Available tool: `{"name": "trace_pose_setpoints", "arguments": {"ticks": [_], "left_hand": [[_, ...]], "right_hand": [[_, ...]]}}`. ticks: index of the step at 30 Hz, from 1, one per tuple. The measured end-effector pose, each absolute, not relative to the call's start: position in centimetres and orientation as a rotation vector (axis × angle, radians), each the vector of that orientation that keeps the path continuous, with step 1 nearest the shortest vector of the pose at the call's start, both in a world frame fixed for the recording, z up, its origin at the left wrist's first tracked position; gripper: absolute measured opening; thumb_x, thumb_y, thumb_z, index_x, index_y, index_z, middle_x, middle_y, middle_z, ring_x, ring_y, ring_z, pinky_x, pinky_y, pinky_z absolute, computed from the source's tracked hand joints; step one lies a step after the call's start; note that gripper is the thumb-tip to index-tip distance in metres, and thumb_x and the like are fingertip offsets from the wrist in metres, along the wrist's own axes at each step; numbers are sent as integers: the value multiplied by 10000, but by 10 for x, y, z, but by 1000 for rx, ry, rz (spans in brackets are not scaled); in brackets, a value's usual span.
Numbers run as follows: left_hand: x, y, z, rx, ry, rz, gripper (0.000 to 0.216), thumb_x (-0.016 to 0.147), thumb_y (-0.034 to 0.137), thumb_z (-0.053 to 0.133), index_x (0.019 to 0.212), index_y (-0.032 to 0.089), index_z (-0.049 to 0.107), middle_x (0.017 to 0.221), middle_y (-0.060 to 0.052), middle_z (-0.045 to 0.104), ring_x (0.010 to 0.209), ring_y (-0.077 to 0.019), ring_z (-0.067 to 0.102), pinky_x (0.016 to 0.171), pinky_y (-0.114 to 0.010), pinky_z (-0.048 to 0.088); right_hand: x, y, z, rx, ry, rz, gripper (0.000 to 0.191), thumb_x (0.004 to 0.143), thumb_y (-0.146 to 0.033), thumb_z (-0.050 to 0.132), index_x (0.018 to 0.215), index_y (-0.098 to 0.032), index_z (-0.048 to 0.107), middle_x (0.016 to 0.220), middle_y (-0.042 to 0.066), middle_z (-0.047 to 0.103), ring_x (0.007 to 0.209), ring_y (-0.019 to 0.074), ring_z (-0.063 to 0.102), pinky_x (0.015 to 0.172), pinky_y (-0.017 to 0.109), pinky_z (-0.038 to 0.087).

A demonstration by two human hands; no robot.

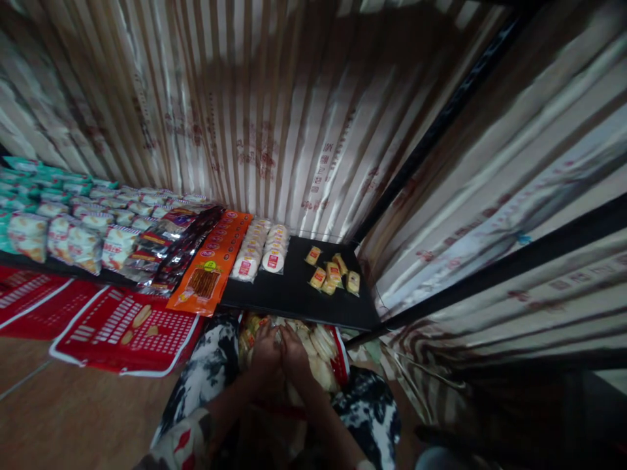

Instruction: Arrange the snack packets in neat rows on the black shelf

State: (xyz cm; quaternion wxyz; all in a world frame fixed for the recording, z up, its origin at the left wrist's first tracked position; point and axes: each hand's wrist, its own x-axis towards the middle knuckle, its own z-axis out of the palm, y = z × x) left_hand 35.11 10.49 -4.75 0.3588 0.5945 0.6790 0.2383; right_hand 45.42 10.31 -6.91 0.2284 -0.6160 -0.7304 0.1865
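My left hand (265, 347) and my right hand (294, 349) are side by side over a red basket (341, 356) between my knees. Several pale, plastic-wrapped snack packets (321, 346) fill the basket. On both hands the fingers are curled and drawn together at the near edge of a black shelf. A bit of shiny clear wrapping shows around the fingertips, but what they pinch is too dim and small to name. Some yellowish packets (251, 325) lie left of my left hand, inside the basket.
On the black shelf (294, 303) lie small yellow packets (333, 273), round white packets (273, 251), an orange snack bag (208, 274), dark bags (179, 251) and white bags (76, 241). Another red basket (112, 326) sits on the floor at left. A striped curtain (274, 117) hangs behind.
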Motion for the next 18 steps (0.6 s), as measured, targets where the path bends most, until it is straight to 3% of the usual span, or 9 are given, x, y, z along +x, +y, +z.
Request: {"name": "trace_pose_setpoints", "arguments": {"ticks": [9, 14, 18], "left_hand": [[349, 110, -54, 1480, 1776, 575, 492, 698, 32, 438, 1164, 113, 575, 1341, -97, 471, 1271, -184, 381, 1085, -258, 255], [345, 103, -43, 1502, 1800, 599, 473, 709, 7, 406, 1122, 146, 590, 1220, -78, 568, 1180, -164, 468, 1049, -269, 307], [341, 98, -32, 1528, 1828, 626, 416, 747, 41, 391, 1091, 130, 608, 1214, -94, 576, 1165, -198, 473, 1036, -313, 325]], "right_hand": [[448, 87, -65, -1655, -2057, 544, 487, 759, -87, 374, 1216, -104, 538, 1153, 137, 623, 1090, 201, 563, 963, 330, 418], [449, 92, -53, -1747, -1905, 443, 462, 746, -82, 385, 1168, -92, 574, 1170, 169, 601, 1141, 239, 518, 971, 381, 397], [447, 111, -46, -1710, -1902, 448, 428, 728, -117, 441, 1119, -142, 611, 1140, 133, 627, 1167, 243, 496, 998, 398, 360]]}}
